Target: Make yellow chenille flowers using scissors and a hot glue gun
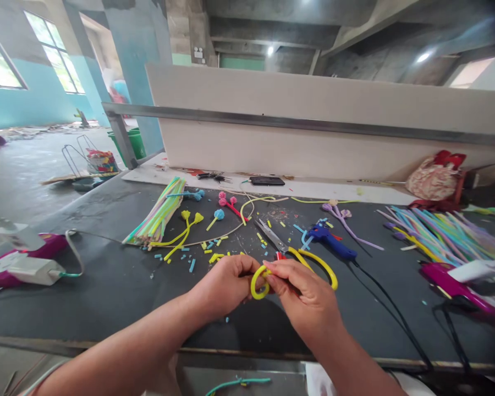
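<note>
A yellow fuzzy stem, like a pipe cleaner [253,284], is bent into a small loop between my hands. My left hand [230,283] has its fingers curled at the loop's left side, partly hidden behind it. Thumb and forefinger of my right hand [307,291] pinch the stem at the loop's upper right. Just beyond the hands lie scissors [273,236] with grey blades pointing away. Thick yellow curves [328,268] run from behind the blades; whether they are handles or stem I cannot tell. A blue glue gun [332,242] rests to the right.
Stem bundles lie at left [160,214] and right [457,234]. Blue [219,214], pink [226,201], yellow [186,225] and purple [340,217] pieces lie between, with cut scraps. Magenta devices [457,286] with cords flank the table. A black phone [267,181] lies near the back board.
</note>
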{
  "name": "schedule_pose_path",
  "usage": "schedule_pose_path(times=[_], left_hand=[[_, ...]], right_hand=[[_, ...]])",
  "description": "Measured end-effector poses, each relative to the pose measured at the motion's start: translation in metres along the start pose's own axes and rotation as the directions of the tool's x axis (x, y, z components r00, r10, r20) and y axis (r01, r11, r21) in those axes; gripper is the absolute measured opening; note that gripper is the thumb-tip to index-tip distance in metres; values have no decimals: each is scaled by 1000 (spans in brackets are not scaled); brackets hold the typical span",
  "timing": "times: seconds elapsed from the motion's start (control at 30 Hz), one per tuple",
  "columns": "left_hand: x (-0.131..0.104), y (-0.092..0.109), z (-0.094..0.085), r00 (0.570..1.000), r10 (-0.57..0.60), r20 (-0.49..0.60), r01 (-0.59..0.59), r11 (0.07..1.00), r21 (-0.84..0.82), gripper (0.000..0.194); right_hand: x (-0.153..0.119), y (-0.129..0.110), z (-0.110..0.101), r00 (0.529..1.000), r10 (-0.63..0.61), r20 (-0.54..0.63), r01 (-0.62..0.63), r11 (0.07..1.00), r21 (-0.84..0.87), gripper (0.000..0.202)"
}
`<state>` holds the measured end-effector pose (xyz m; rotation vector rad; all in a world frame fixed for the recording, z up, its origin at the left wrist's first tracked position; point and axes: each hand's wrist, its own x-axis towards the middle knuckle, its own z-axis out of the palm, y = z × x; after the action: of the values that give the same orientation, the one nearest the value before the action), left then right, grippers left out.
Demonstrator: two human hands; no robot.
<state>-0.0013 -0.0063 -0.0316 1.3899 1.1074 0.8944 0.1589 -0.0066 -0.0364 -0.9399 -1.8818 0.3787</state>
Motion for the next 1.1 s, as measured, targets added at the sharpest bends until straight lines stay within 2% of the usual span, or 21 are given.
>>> schedule_pose_path(times=[0.1, 0.2, 0.33, 0.43, 0.53, 0.63, 0.77, 0.93, 1.1], left_hand=[[-5, 7, 1, 999, -40, 18, 40, 999, -13, 16], [-12, 9, 4, 998, -35, 50, 37, 998, -44, 19], [-20, 3, 11, 999, -50, -19, 48, 996, -78, 13], [-25, -2, 18, 991, -76, -111, 61, 989, -132, 11], [-30, -2, 23, 986, -55, -157, 30, 988, -154, 12], [-35, -4, 29, 979, -99, -180, 69, 983, -169, 11], [-45, -16, 40, 969, -190, -158, 158, 968, -193, 7], [-59, -25, 46, 960, -235, -149, 210, 964, -166, 3], [-70, -23, 48, 975, -172, -141, 171, 985, -19, 4]], right_hand=[[1, -1, 0, 988, 155, -12, -153, 982, 108, 8], [-1, -1, 2, 938, 344, 33, -335, 884, 325, 10], [-7, -4, 12, 827, 548, 130, -503, 615, 607, 17], [-12, -10, 21, 750, 631, 197, -526, 388, 757, 20], [-15, -15, 28, 714, 660, 235, -515, 267, 814, 24], [-14, -12, 32, 706, 683, 188, -490, 280, 826, 26], [-11, -5, 36, 717, 689, 103, -428, 319, 845, 27], [-13, -3, 41, 726, 675, 128, -426, 297, 855, 24], [-16, -3, 47, 739, 651, 174, -433, 261, 863, 19]])
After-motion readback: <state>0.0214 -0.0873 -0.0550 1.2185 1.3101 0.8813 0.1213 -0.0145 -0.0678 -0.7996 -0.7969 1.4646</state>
